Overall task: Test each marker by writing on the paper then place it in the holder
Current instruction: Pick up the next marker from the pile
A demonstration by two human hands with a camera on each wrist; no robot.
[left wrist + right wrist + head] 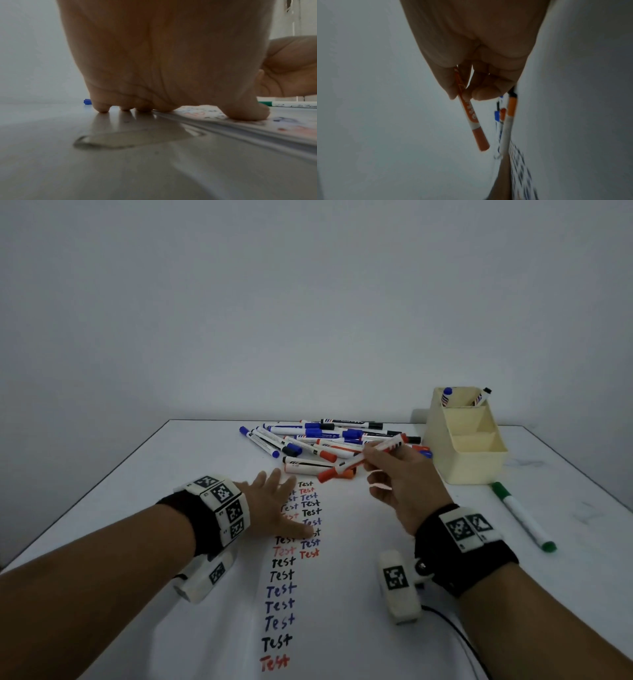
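Pressing flat, fingers straight, left hand (274, 505) pins the white paper sheet (342, 594) with its "Test" columns; right hand (400, 484) pinches a capped red-and-white marker (359, 462) above it; uncapping looks next; beyond lie the loose marker pile (325, 440), then the cream plastic holder (466, 440).
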